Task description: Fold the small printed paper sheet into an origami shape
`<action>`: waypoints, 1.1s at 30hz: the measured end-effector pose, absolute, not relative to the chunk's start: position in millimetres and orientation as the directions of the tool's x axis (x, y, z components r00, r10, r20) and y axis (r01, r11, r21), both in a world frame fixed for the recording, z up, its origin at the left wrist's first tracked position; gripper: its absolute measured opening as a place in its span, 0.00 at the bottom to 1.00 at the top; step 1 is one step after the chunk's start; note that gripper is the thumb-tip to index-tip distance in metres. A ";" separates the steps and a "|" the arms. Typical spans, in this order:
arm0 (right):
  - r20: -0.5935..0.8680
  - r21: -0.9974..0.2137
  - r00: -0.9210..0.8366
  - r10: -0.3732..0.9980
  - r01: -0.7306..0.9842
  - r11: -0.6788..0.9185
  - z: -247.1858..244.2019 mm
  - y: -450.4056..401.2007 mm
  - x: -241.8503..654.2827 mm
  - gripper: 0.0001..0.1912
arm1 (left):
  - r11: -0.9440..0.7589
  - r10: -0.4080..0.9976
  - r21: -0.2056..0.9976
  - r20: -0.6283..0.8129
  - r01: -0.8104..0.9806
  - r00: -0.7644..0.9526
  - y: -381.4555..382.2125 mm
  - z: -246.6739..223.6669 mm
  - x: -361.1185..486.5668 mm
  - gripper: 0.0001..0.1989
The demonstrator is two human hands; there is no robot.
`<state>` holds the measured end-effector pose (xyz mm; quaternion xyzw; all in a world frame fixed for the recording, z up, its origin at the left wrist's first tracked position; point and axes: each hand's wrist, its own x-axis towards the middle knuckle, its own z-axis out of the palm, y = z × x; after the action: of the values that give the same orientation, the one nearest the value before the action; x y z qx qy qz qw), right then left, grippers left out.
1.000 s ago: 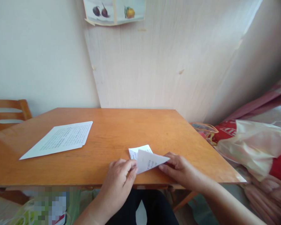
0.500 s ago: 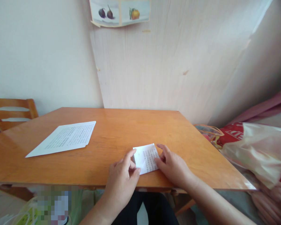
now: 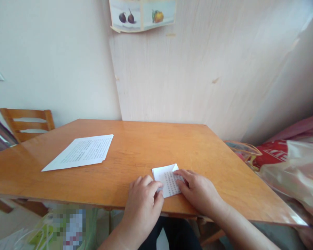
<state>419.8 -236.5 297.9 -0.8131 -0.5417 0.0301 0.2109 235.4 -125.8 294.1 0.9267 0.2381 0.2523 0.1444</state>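
A small folded sheet of paper (image 3: 166,178) with printed characters lies near the table's front edge. My left hand (image 3: 145,198) is at its lower left side, thumb and curled forefinger closed on that edge. On the right side, my right hand (image 3: 198,187) has its forefinger on a small turned-over flap at the upper right corner, with the thumb lower on the paper. The fingertips partly cover the paper's edges. Farther left on the table rests a stack of printed sheets (image 3: 83,151).
The wooden table (image 3: 135,146) reaches back to the wall. A wooden chair (image 3: 28,119) stands at the far left. Plastic bags (image 3: 297,163) are heaped beyond the table's right edge. More bags (image 3: 91,222) sit below the front left edge.
The view has turned left. My right forefinger has come onto the paper's upper right corner, where a flap is now folded over. My left hand has slid lower on the left edge, fingers more curled.
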 end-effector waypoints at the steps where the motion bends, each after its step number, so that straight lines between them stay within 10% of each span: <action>1: 0.183 -0.371 0.402 0.897 0.873 -0.316 297.4 -236.5 420.2 0.17 | -0.851 0.504 0.377 0.396 0.364 0.767 -126.7 295.6 236.4 0.08; 10: 0.177 -0.369 0.345 0.922 0.892 -0.263 297.2 -238.6 421.7 0.16 | -0.950 0.222 0.287 0.355 0.120 0.908 -126.4 297.9 245.0 0.20; 33: -0.020 -0.245 0.272 0.962 0.932 -0.269 328.4 -197.1 476.1 0.15 | -0.949 0.210 0.251 0.043 0.193 0.977 -43.0 335.5 322.8 0.10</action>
<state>476.1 -197.1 328.4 -0.7921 -0.5977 0.0825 0.0922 322.8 -43.0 335.5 0.9865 0.1019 0.0346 0.1236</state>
